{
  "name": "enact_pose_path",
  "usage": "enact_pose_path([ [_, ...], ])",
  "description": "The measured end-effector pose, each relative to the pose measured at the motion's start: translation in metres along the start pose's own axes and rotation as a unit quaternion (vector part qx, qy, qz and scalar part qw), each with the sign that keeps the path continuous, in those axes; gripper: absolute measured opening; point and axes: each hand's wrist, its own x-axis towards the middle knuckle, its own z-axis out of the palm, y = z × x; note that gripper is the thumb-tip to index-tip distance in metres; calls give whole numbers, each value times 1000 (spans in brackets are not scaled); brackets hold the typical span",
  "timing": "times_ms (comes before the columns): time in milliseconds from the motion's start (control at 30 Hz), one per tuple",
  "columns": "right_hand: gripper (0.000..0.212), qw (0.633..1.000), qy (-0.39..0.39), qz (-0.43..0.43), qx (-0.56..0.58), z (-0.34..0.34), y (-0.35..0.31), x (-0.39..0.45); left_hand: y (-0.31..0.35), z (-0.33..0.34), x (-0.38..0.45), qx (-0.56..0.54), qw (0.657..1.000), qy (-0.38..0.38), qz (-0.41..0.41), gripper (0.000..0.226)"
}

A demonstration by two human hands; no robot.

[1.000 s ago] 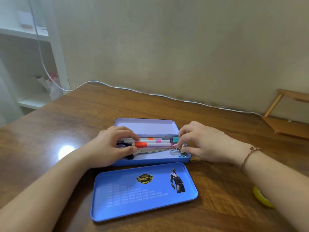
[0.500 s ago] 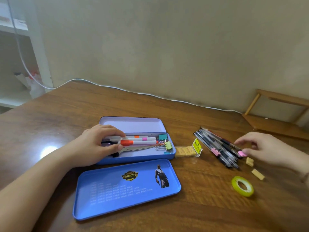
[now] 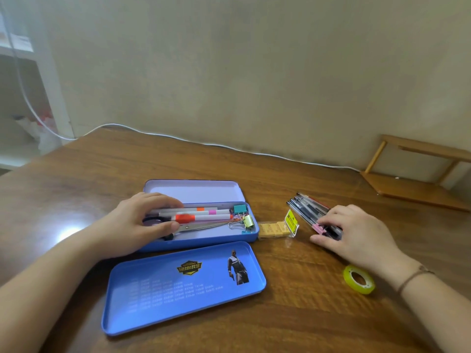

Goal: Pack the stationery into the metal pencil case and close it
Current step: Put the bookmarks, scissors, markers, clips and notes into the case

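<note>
Now, right hand grasping pen bundle, left hand clasping markers in case

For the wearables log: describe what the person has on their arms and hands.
No sleeves or gloves show; both arms are uncovered. The left hand wears nothing visible. The right hand has a thin brown cord bracelet at its wrist.

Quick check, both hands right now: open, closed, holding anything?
Left hand: fingers and thumb curled around the markers in the pencil case.
Right hand: gripping the bundle of pens.
</note>
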Motion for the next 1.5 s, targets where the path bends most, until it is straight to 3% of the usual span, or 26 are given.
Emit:
enact_pose_path([
  [100,29,999,29,8,-12,5,-5,3,2,0,-1,7,1000,2,-7,42],
  [200,22,992,111,28,59,-3,-8,6,0,-1,1,18,1000,0,-7,46],
  [300,12,973,182,-32,141,-20,-38,12,-2,0,2,37,999,5,-10,46],
  [400,11,966,115,-117,202,-27,-89,18,0,-1,2,37,999,5,-18,54],
  [567,20,981,51,-125,142,-9,-136,25,0,-2,1,34,999,2,-25,53],
  [833,30,975,17,-161,150,-2,-133,25,-2,-2,2,46,999,-11,-25,50],
  [967,48,971,-26,-202,126,-1,-127,25,-3,-3,0,45,999,-12,-25,53],
  [1033,44,971,-4,-189,149,-3,-114,29,-2,-4,-1,46,998,-27,-23,56],
  [1100,28,971,47,-143,184,-11,-96,36,-1,-5,-2,45,997,-52,-19,62],
  [1200,15,978,35,-80,188,-27,-63,42,0,-6,-4,45,996,-69,-13,66],
  [1300,24,984,-31,-61,167,-34,-48,32,1,-7,-3,58,996,-75,-3,64],
  [1367,42,987,-71,-77,123,-31,-52,21,1,-7,-3,59,995,-76,-5,64],
  [1433,62,992,-72,-65,80,-23,-55,17,1,-7,-3,55,996,-74,-6,63],
  [1500,70,989,-73,-29,129,-18,-53,17,1,-7,-3,52,996,-72,-9,61],
])
